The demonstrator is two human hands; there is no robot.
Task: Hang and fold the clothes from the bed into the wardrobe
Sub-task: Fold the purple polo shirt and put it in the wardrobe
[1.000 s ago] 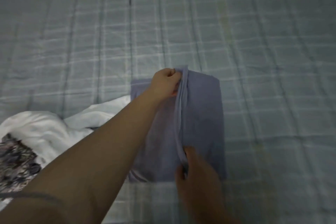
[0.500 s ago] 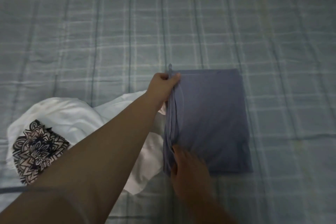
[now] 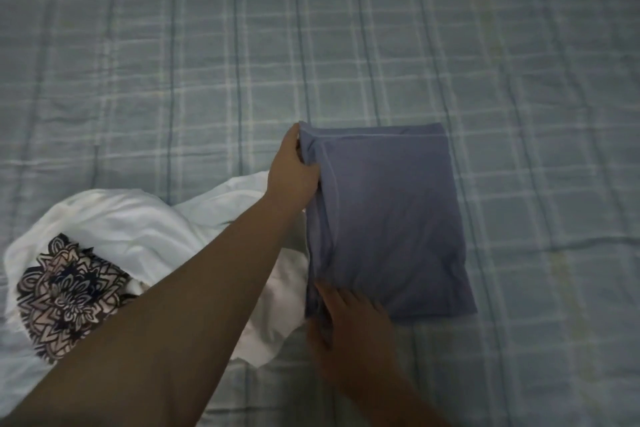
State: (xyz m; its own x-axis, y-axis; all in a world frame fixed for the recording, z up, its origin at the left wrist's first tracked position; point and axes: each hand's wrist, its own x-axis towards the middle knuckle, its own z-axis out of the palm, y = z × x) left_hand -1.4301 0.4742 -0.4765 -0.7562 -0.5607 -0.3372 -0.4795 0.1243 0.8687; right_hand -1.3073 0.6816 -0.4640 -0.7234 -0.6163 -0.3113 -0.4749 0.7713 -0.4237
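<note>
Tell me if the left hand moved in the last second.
Yes. The left hand, gripping the blue garment, shifted left: from right of the sheet's dark stripe onto it.

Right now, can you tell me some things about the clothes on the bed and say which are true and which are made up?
The folded blue-grey cloth garment lies on the checked pale-blue bedsheet. True.
The left hand grips its far left corner. True.
The white shirt with a black flower print is neatly folded. False: it lies crumpled.
That white shirt lies right of the garment. False: it lies left.
</note>
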